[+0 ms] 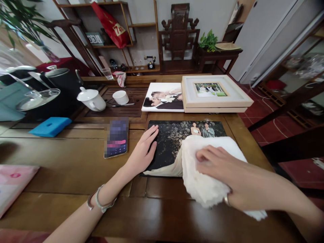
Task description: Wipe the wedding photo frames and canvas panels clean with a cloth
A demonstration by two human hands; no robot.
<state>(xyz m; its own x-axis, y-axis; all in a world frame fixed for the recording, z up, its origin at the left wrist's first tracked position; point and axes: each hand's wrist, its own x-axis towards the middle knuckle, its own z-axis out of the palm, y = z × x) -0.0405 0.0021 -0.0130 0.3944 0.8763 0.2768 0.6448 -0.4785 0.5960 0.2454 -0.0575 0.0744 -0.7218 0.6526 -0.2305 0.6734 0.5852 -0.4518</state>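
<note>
A dark wedding photo panel [167, 145] lies flat on the wooden table. My left hand [144, 148] rests on its left edge, fingers stretched out and flat. Pressed onto the panel's right part is a folded white towel [197, 182], covering much of the photo there. My right hand [217, 165] grips the towel from above with its fingers curled into it. Left of the panel lies a phone [116, 136] with its screen lit.
Behind the panel are another photo panel [164, 98] and stacked pale wooden frames [217, 91]. A blue block [50, 127], a lidded white bowl [91, 99], a small white cup [120, 97] and a dark kettle [63, 81] stand to the left. A pink packet [16, 185] lies at the left edge.
</note>
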